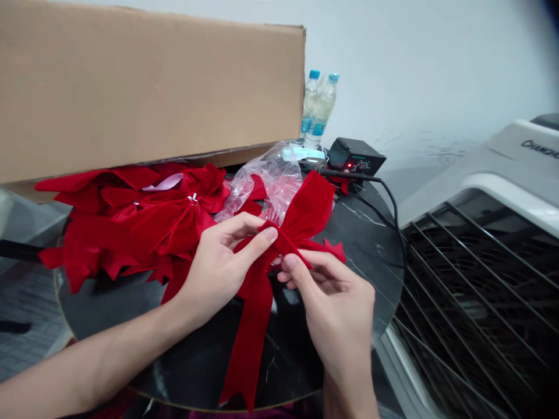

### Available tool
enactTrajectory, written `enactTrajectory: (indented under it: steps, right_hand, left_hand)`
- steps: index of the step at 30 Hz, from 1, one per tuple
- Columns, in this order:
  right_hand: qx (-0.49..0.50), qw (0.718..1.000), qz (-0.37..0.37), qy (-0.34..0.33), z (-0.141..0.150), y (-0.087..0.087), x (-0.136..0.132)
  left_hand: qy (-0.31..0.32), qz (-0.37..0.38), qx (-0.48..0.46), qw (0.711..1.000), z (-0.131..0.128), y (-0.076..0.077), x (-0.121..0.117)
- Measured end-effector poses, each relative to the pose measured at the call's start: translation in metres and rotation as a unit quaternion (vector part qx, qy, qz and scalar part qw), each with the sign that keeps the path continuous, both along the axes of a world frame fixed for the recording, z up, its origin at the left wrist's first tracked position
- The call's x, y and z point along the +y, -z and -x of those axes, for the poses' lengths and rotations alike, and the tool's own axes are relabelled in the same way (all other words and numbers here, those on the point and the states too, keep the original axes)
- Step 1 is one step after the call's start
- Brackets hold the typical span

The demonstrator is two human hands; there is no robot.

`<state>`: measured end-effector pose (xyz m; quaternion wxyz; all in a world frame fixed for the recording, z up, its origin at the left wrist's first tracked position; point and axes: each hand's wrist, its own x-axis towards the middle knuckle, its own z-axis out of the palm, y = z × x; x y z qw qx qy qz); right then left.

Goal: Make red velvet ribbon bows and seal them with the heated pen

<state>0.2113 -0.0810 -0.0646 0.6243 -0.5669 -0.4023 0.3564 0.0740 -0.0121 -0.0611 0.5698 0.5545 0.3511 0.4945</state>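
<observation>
The left hand (pixel 218 262) and right hand (pixel 332 297) meet at the middle of a red velvet bow (pixel 257 302). The left thumb and forefinger press together on the top of the gathered centre, while the right thumb and fingers (pixel 288 262) pinch the velvet from the other side, so both hands are clamped on it. The bow sits between the hands, with one loop rising toward the upper right and a long tail hanging down past the wrists to the lower middle of the frame.

Beneath the hands is a round black marble tabletop (pixel 367 244) with white veins. A heap of similar red velvet bows (pixel 131 221) lies to the left, near the left hand, and one has a small silver-coloured centre (pixel 193 199). A crumpled clear plastic bag (pixel 271 186) lies just above the hands.

Farther back, a large cardboard box (pixel 131 87) fills the upper left, beside two plastic water bottles (pixel 318 107). A black control box (pixel 356 157) with a dial and red light trails a black cable (pixel 388 192) across the table. A grey-and-white appliance with a black wire grille (pixel 463 291) fills the right, before a pale wall (pixel 414 70). Floor tiles (pixel 30 297) show at the lower left.
</observation>
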Motion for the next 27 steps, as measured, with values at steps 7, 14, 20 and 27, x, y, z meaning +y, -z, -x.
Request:
enactTrajectory:
  steps: [7, 14, 20, 27]
  right_hand:
    - [0.028, 0.999, -0.015, -0.006, -0.002, 0.007, 0.003]
    - [0.065, 0.996, -0.055, 0.013, 0.004, 0.011, 0.002]
    - [0.047, 0.997, -0.051, 0.032, 0.008, 0.011, 0.001]
    - [0.019, 0.997, -0.06, 0.036, 0.01, 0.009, 0.001]
  left_hand:
    - [-0.031, 0.045, -0.006, 0.999, -0.001, -0.003, -0.004]
    - [-0.042, 0.037, -0.002, 0.998, -0.002, -0.004, -0.005]
    - [-0.049, -0.002, 0.036, 0.998, 0.001, -0.008, -0.006]
    - [-0.039, -0.021, 0.043, 0.998, 0.003, -0.01, -0.005]
